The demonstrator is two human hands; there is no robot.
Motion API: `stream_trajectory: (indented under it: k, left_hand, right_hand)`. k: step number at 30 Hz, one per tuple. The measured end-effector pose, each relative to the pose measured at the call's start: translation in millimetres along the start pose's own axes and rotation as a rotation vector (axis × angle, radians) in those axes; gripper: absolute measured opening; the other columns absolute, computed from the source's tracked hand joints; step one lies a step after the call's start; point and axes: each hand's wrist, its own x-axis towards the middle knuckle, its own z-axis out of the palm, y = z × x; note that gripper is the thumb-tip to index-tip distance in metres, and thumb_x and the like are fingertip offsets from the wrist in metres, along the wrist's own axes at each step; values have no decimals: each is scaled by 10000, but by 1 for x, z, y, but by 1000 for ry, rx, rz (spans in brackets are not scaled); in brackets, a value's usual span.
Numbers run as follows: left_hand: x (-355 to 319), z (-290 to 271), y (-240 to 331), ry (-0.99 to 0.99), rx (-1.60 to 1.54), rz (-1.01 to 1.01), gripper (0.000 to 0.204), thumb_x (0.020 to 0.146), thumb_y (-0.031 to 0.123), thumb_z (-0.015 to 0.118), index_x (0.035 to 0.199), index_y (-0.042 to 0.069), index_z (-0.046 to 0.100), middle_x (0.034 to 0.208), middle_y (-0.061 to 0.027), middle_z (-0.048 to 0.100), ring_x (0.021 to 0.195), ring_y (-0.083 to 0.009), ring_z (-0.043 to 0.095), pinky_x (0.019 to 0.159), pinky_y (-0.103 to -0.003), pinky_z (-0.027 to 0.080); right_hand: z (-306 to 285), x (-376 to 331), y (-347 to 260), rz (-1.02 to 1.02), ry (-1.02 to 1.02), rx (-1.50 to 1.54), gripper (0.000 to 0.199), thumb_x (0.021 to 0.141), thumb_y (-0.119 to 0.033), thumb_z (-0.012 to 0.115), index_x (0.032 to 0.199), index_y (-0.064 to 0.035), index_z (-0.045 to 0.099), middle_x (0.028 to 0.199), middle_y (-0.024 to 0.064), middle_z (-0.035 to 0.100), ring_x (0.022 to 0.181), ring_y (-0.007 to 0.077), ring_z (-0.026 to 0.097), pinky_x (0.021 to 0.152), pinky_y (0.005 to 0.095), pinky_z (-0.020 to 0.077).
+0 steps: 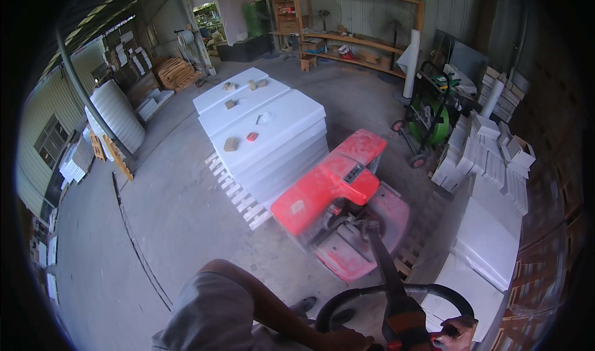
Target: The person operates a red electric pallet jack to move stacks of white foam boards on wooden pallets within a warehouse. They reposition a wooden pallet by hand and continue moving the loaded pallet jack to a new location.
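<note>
A dusty red electric pallet truck (331, 193) stands in front of me, its forks under a white pallet (238, 196) stacked with white flat panels (266, 124). Its black tiller arm rises to a black loop handle (390, 295) at the bottom of the picture. My left hand (344, 338) grips the left side of the loop handle. My right hand (458, 332) holds its right side by the orange control head (406, 326). Small wooden blocks (231, 144) and a red object (251, 136) lie on top of the stack.
White boxes and panels (489, 227) are piled at the right. A green strapping cart (434, 118) stands beyond them. Wooden shelves (353, 22) line the back wall. More white panels and pallets (118, 115) lean at the left. Grey concrete floor (161, 214) lies between.
</note>
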Motion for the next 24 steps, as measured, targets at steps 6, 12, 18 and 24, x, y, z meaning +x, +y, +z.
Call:
stream_trajectory:
  k: [6,12,18,24]
  left_hand:
    - [42,-24,5,-2,-4,-123,507,938,502,580,1006,0,576,770,-204,673,701,-400,678,655,-503,528]
    - [72,-52,-3,43,36,-179,566,957,541,534,980,-22,585,775,-198,670,763,-389,686,702,-488,532]
    - [141,-79,-22,154,120,-187,505,942,517,570,984,15,593,779,-163,679,735,-380,686,677,-473,535]
    - [206,-111,-58,215,68,-225,584,954,596,505,1057,26,578,795,-161,680,752,-382,684,662,-487,532]
  right_hand:
    - [-11,57,35,-84,36,32,397,676,-424,792,819,-58,734,682,79,666,592,224,650,582,350,531]
    - [-4,109,60,-144,111,36,468,607,-480,830,669,-33,709,540,64,633,538,235,656,593,332,516]
    - [-10,185,113,-156,72,80,480,623,-481,840,692,-23,718,562,77,649,524,224,652,572,318,530]
    - [-11,267,158,-180,16,72,497,641,-497,839,750,-25,728,615,87,655,603,243,648,619,354,537]
